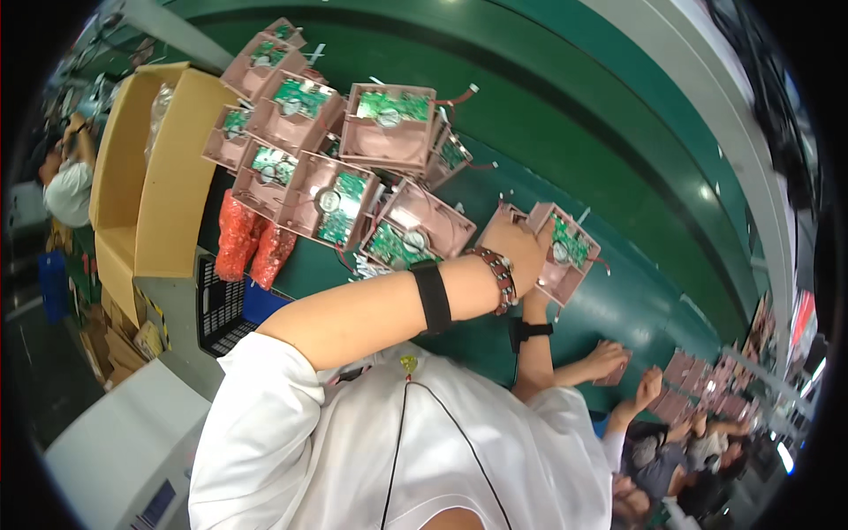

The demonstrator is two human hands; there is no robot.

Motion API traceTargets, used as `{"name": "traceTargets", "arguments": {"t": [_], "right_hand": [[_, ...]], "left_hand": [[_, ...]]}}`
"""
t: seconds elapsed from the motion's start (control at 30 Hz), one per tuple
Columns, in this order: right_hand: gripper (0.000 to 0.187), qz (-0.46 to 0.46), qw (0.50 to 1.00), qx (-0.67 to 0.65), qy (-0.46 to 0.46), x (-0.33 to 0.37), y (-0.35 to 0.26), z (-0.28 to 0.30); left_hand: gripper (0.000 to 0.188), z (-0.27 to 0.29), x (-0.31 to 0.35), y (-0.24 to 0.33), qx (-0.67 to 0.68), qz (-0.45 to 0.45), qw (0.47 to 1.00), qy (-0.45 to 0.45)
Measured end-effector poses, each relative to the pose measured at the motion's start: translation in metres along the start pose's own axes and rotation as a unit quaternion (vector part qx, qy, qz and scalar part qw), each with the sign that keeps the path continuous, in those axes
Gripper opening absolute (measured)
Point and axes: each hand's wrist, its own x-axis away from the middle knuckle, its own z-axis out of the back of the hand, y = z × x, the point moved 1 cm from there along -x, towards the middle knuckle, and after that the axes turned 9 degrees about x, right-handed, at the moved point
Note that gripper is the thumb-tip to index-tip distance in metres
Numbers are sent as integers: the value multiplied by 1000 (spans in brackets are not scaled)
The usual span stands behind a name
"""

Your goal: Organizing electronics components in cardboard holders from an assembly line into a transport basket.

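My left arm reaches across to the right. My left hand [519, 251] is closed at the left side of a pink plastic casing [555, 281] that has a green circuit board [568, 243] inside; its fingertips are partly hidden. Another piece of pink casing shows just behind this hand. My right hand [535, 303] comes up from below, close under the left wrist, near the casing's lower edge. Its fingers are hidden behind the left hand. Left of my hands lies another open pink casing [442, 221] with a board and loose wires.
Several open pink casings [305, 203] with boards are piled at the left on the green bench [618, 309]. Red bags [237, 238], a black crate [216, 305] and a cardboard box [163, 177] stand beside them. Another person's hand [605, 360] works at the right.
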Motion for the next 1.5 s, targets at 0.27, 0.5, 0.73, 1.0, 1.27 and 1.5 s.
{"name": "traceTargets", "arguments": {"t": [0.27,0.5,0.73,1.0,1.27,1.5], "right_hand": [[44,236,790,539,171,97,10,25],[45,142,988,56,14,146,17,75],[50,87,984,133,83,175,-28,64],[62,3,961,230,154,187,-47,-3],[68,-33,975,179,128,171,-18,-20],[72,63,932,299,196,174,-8,-20]], "left_hand": [[50,-24,21,22,100,-38,994,20],[50,-47,56,46,154,-126,980,-5],[45,-40,82,35,309,-122,943,-12],[46,-158,49,-20,699,216,681,17],[59,-163,29,1,793,164,575,-116],[60,-146,32,9,842,202,465,-188]]}}
